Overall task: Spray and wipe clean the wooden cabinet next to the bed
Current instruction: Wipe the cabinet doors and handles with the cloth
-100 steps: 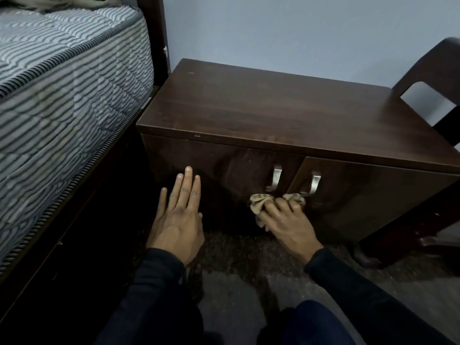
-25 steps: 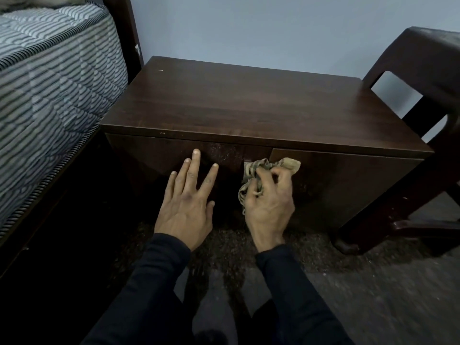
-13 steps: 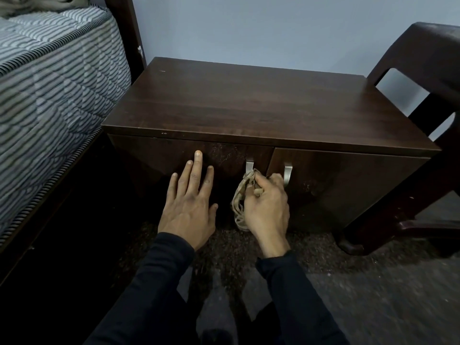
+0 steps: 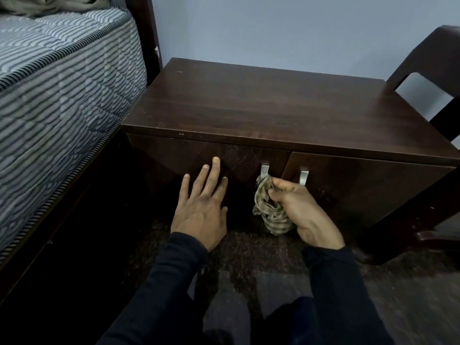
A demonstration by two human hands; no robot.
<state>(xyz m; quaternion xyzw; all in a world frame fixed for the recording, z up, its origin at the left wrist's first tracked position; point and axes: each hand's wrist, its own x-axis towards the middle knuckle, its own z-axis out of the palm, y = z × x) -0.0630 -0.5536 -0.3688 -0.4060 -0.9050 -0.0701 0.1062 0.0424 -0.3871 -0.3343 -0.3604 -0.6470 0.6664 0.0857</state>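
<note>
I have the cloth (image 4: 270, 212) on the cabinet (image 4: 273, 108) front.
My right hand (image 4: 302, 211) clutches it against the left handle (image 4: 264, 170); my left hand (image 4: 201, 210) presses flat, fingers spread, on the left door (image 4: 174, 155). The cabinet sits just right of the bed (image 4: 62, 83).

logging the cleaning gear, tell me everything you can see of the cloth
The cloth is a thin, crumpled rag, beige with darker stripes, soft fabric by its look. The right hand grips it bunched, fingers curled round it, loose folds hanging left of the palm. Its top end reaches the left door's metal handle on the cabinet front.
</note>
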